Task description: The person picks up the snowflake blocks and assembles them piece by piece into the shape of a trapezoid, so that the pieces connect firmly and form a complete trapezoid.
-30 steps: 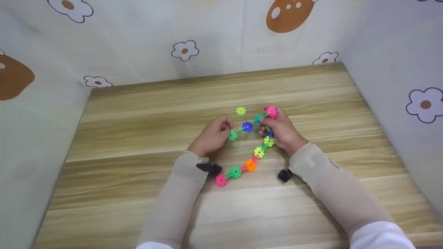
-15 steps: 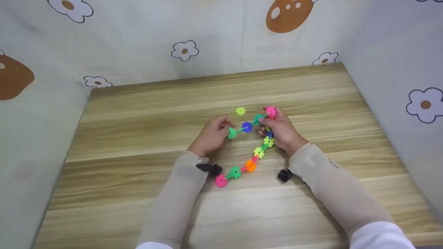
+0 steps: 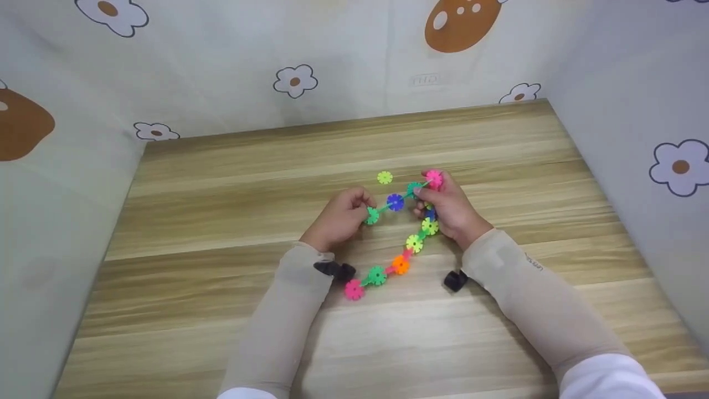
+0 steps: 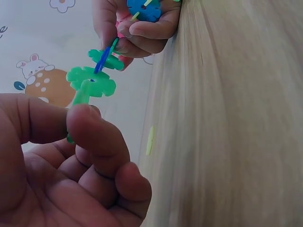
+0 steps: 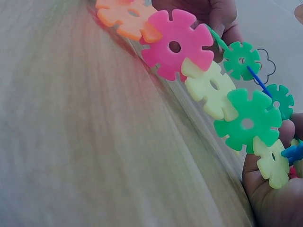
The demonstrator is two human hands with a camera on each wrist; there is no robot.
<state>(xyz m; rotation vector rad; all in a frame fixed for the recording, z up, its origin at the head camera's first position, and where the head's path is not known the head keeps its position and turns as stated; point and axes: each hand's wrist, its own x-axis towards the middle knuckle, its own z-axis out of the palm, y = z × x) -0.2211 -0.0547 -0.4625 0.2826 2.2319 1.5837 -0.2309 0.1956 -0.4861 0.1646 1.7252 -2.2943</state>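
Note:
A chain of slotted plastic snowflake discs runs between my hands, in green, blue, pink, yellow and orange. My left hand pinches a green disc at one end, thumb against the curled forefinger. My right hand grips the chain farther along, its thumb over a teal-green disc, with a pink disc above the fingers. From that hand the rest of the chain hangs toward me, past an orange disc, to a pink end disc near the left wrist. The right palm hides some discs.
One loose yellow snowflake disc lies on the wooden table beyond the hands. Black wrist mounts sit at both sleeve cuffs. Walls with a flower print rise at the back and sides.
The green disc at my left fingertips rises a little, then dips back. Otherwise both hands and the chain keep their places.

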